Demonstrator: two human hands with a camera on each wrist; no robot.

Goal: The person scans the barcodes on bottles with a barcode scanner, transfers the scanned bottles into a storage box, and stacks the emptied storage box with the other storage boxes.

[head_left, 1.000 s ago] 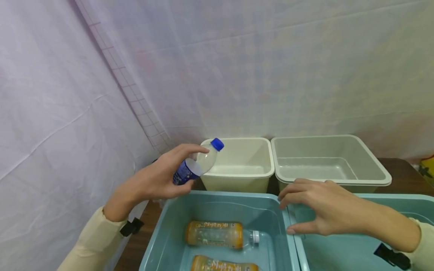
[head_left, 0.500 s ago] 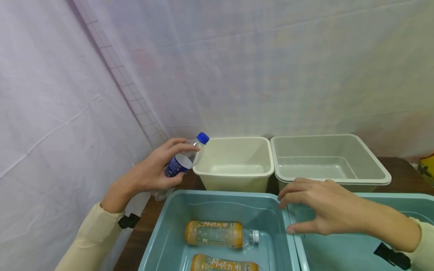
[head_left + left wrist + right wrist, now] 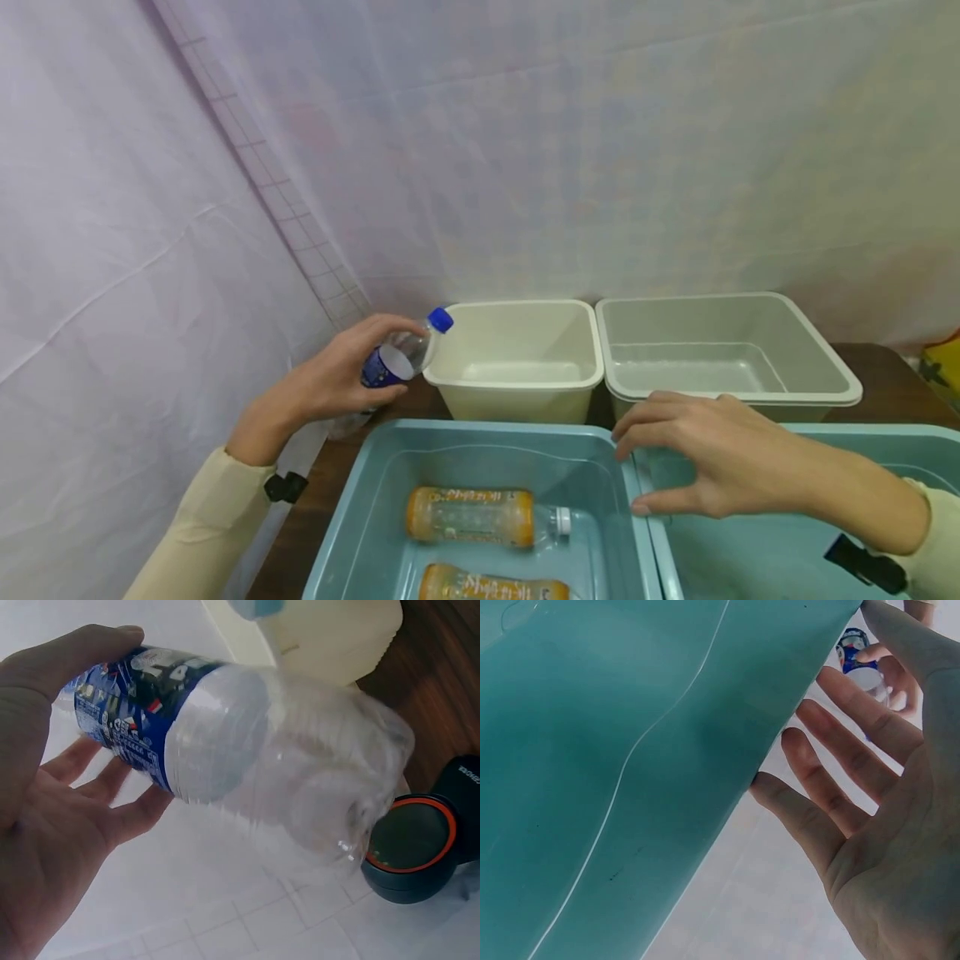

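Holding: your left hand (image 3: 322,387) is wrapped round the clear bottle (image 3: 401,354), blue cap (image 3: 440,320) tipped toward the cream tub (image 3: 517,398).
Bottle spot: in the air just left of that tub's rim, not inside yet.
Right hand (image 3: 708,458): fingers relaxed, grasping nothing, resting on the teal bin (image 3: 360,517) rim.
Tip: I'd carry it over the rim before you let go, cap leading, so it doesn't clip the edge.
Nearby: two orange bottles (image 3: 472,517) lie in the bin below your hands.

Clear bottle (image 3: 397,360) with blue cap and label; teal tubs (image 3: 360,533); cream bin (image 3: 517,392); orange bottles (image 3: 468,517).
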